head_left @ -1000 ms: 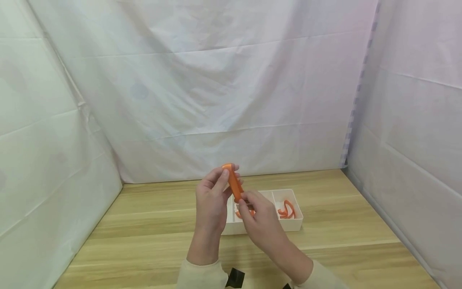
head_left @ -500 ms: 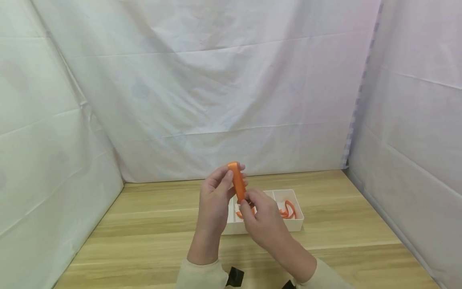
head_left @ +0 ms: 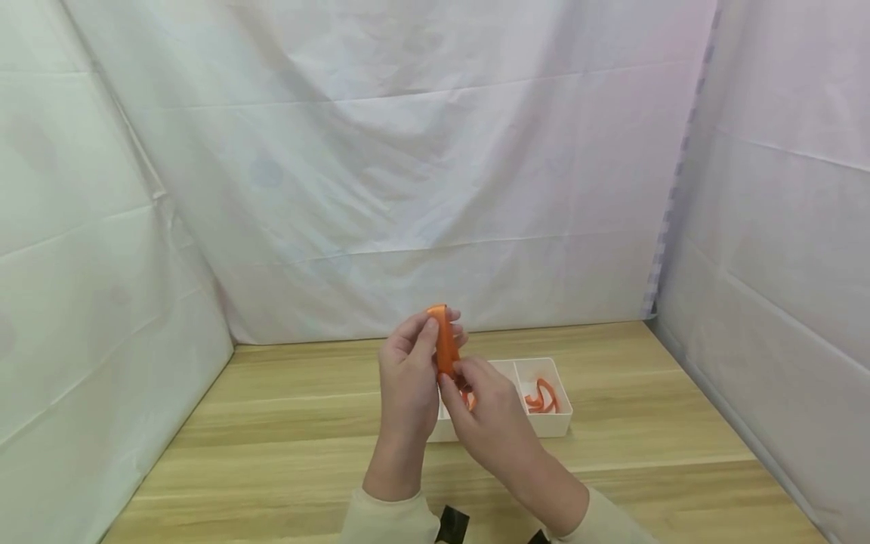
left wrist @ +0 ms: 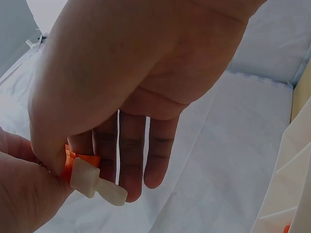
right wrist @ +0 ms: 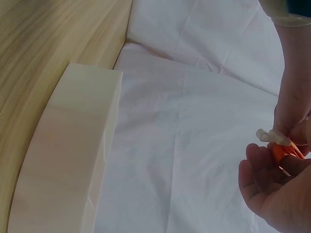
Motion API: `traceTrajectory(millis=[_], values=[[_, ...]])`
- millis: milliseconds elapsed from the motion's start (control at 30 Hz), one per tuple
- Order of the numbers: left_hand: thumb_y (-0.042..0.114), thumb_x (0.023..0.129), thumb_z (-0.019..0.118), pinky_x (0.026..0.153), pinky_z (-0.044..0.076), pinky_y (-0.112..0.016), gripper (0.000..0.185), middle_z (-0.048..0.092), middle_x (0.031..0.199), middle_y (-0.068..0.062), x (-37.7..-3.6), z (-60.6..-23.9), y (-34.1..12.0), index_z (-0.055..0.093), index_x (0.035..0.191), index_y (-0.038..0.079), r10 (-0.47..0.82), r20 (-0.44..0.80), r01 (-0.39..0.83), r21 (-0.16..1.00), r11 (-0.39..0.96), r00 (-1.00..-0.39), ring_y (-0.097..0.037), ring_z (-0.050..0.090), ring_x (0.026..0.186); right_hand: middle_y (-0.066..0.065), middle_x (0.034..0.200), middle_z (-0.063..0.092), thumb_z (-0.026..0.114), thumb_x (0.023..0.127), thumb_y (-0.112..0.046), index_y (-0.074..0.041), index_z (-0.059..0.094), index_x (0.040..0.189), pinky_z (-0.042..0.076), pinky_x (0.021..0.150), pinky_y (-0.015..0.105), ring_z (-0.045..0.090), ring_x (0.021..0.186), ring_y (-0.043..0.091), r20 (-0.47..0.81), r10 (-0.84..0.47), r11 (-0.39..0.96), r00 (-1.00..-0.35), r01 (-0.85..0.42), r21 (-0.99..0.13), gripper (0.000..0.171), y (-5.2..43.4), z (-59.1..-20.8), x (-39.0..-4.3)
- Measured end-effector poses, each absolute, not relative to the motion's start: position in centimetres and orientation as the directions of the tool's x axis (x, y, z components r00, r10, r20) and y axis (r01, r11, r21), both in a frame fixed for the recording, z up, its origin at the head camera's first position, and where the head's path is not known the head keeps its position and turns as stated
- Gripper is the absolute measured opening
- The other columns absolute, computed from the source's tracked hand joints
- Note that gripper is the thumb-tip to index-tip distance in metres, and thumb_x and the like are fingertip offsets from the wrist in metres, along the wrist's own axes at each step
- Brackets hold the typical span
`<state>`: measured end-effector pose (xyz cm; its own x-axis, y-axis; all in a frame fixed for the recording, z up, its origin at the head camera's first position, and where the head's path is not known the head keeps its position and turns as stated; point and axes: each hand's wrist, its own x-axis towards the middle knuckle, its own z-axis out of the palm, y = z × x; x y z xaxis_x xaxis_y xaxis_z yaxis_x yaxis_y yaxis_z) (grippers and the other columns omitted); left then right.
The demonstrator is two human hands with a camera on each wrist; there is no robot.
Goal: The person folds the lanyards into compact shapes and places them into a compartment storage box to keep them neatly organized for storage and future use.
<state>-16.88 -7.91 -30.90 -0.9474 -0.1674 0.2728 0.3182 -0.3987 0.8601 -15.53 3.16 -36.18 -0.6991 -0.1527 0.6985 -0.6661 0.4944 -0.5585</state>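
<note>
Above the white tray [head_left: 550, 427], the left hand [head_left: 408, 378] pinches the orange stick [head_left: 445, 340] upright to steady it, while the right hand [head_left: 485, 408] at five o'clock grips its lower end.

No readable text in any view.

No letters, numbers, brand marks or signs show on the long orange plastic piece [head_left: 445, 340], the white divided plastic tray [head_left: 553, 423], the light wooden table [head_left: 285, 423] or the white cloth backdrop [head_left: 408, 166].
</note>
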Motion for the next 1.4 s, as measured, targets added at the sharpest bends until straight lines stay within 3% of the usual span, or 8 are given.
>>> traceTrajectory(millis=[200,367,633,767,933,1100,1267,1400], values=[[0.004,0.11,0.051,0.098,0.064,-0.039,0.027,0.076,0.107,-0.008,-16.8,-30.8,-7.9,0.068,0.123,-0.013,-0.153,0.295,0.332,0.847,-0.416,-0.943,-0.02,0.074,0.096,0.001,0.089,0.07,0.07,0.101,-0.005,-0.005,0.072,0.105,0.062,0.07,0.027,0.069,0.08,0.008,0.748,-0.13,0.5,-0.651,-0.694,-0.518,0.005,3.2,-36.6,-15.7],[0.005,0.109,0.052,0.099,0.063,-0.039,0.026,0.076,0.11,-0.011,-16.7,-30.9,-8.1,0.068,0.121,-0.012,-0.157,0.288,0.327,0.864,-0.383,-0.945,-0.023,0.075,0.096,0.001,0.087,0.069,0.068,0.102,-0.004,-0.005,0.072,0.104,0.057,0.066,0.022,0.062,0.076,0.007,0.784,-0.122,0.52,-0.609,-0.712,-0.472,0.005,3.4,-37.0,-15.8],[0.035,0.097,0.077,0.094,0.062,-0.041,0.024,0.076,0.103,-0.004,-16.6,-30.9,-8.6,0.078,0.095,0.01,-0.337,0.258,0.229,0.966,0.124,-0.905,-0.02,0.071,0.112,0.006,0.09,0.07,0.079,0.09,0.001,-0.001,0.073,0.1,0.06,0.067,0.023,0.065,0.074,0.014,0.869,-0.23,0.667,-0.439,-0.721,-0.188,0.011,4.0,-37.5,-16.5],[0.033,0.1,0.073,0.087,0.061,-0.044,0.024,0.077,0.107,-0.006,-16.7,-30.9,-8.9,0.078,0.094,0.01,-0.372,0.248,0.188,0.963,0.192,-0.894,-0.026,0.076,0.104,0.008,0.095,0.072,0.08,0.09,-0.002,-0.001,0.074,0.101,0.064,0.072,0.029,0.072,0.081,0.02,0.872,-0.256,0.687,-0.417,-0.713,-0.139,0.012,4.2,-37.7,-16.6],[0.029,0.103,0.068,0.097,0.06,-0.047,0.025,0.074,0.115,-0.009,-16.8,-30.8,-9.5,0.078,0.102,0.006,-0.275,0.183,0.185,0.983,0.017,-0.944,-0.024,0.067,0.112,0.005,0.094,0.072,0.077,0.094,-0.003,-0.003,0.075,0.102,0.062,0.072,0.022,0.07,0.08,0.013,0.85,-0.23,0.614,-0.475,-0.748,-0.252,0.008,4.4,-38.0,-16.6],[0.015,0.105,0.066,0.103,0.061,-0.048,0.018,0.069,0.123,-0.007,-16.5,-30.6,-10.4,0.073,0.11,-0.001,-0.053,0.168,0.176,0.955,-0.24,-0.984,-0.023,0.066,0.116,-0.003,0.085,0.076,0.075,0.097,-0.001,-0.009,0.079,0.099,0.06,0.072,0.019,0.071,0.076,0.004,0.776,-0.146,0.392,-0.614,-0.756,-0.524,0.009,4.9,-37.6,-16.4],[0.004,0.102,0.067,0.105,0.06,-0.047,0.014,0.069,0.122,-0.005,-16.2,-30.5,-10.8,0.071,0.115,0.0,0.039,0.181,0.166,0.953,-0.254,-0.983,-0.022,0.07,0.114,-0.002,0.082,0.079,0.076,0.099,-0.011,-0.014,0.083,0.095,0.059,0.069,0.024,0.07,0.073,0.003,0.573,-0.095,0.226,-0.814,-0.578,-0.784,0.009,5.5,-36.6,-15.8],[0.003,0.101,0.068,0.107,0.058,-0.049,0.022,0.071,0.116,-0.009,-16.0,-30.6,-10.7,0.068,0.123,0.002,0.073,0.198,0.183,0.967,-0.175,-0.977,-0.025,0.073,0.108,0.006,0.08,0.077,0.076,0.099,-0.017,-0.012,0.084,0.095,0.049,0.059,0.022,0.058,0.065,0.004,0.441,-0.086,0.175,-0.893,-0.449,-0.876,0.01,5.8,-35.9,-15.5]])
